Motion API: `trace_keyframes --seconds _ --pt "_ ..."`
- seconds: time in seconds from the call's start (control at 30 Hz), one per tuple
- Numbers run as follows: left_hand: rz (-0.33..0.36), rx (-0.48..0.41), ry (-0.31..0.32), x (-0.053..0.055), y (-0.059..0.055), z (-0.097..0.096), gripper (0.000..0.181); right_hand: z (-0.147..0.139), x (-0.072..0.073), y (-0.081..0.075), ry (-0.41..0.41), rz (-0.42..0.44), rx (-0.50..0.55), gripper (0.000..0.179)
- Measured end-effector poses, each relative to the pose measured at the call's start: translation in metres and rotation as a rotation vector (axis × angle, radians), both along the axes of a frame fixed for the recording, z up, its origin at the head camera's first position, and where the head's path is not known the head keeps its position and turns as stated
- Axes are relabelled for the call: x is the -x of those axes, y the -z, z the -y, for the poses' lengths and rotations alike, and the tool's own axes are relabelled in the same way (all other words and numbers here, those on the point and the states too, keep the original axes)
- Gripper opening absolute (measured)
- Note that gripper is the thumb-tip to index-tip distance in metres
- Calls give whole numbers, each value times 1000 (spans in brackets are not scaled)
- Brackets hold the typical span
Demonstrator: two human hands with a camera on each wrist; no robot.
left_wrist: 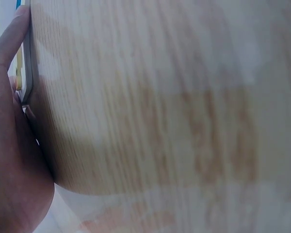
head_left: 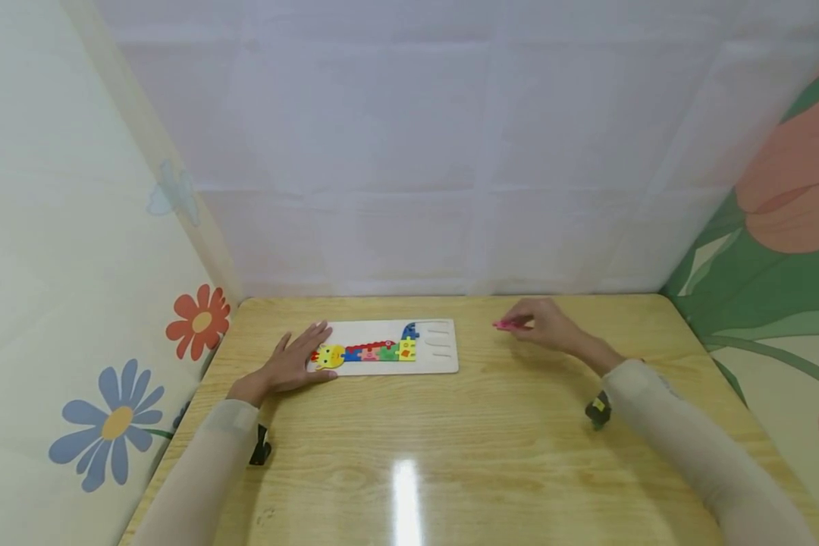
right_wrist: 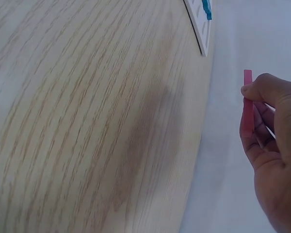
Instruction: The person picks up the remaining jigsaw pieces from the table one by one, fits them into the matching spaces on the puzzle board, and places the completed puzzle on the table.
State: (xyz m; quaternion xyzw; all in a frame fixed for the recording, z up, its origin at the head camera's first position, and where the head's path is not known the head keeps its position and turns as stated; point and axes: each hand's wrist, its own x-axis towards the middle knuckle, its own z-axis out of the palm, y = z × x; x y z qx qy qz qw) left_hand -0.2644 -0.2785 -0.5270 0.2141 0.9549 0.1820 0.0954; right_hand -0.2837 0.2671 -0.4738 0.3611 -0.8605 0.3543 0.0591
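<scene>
A white puzzle board (head_left: 375, 368) lies flat near the back of the table, with a giraffe of coloured pieces (head_left: 387, 352) set in it. At the board's right end, leg-shaped grooves (head_left: 440, 343) show bare. My left hand (head_left: 292, 362) rests on the board's left end, fingers spread and thumb along the front edge. To the right of the board, my right hand (head_left: 542, 324) pinches a pink puzzle piece (right_wrist: 248, 107) between thumb and fingers, held above the table. In the right wrist view the piece appears edge-on, so its outline is hidden.
The wooden table (head_left: 355, 440) ends at a white cloth wall (head_left: 382, 152) at the back. Flower-printed cloths stand at the left (head_left: 34, 303) and right (head_left: 778, 273). A dark strapped device (head_left: 597, 409) hangs at the right wrist, another (head_left: 261, 446) at the left.
</scene>
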Motion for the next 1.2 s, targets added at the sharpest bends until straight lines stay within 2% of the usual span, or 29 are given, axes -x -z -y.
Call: trace_keyframes --seconds 0.43,0.73,0.97,1.2 --pt "4 7 0 1 0 1 107 13 2 1 0 5 -1 26" --pt "-5 -22 -1 -1 1 1 106 26 3 2 -39 -66 -7 26" --pt "3 -4 -1 0 3 2 106 37 1 2 -56 -9 1 26" --pt "-4 3 2 2 3 3 105 46 1 6 -77 -14 -9 27"
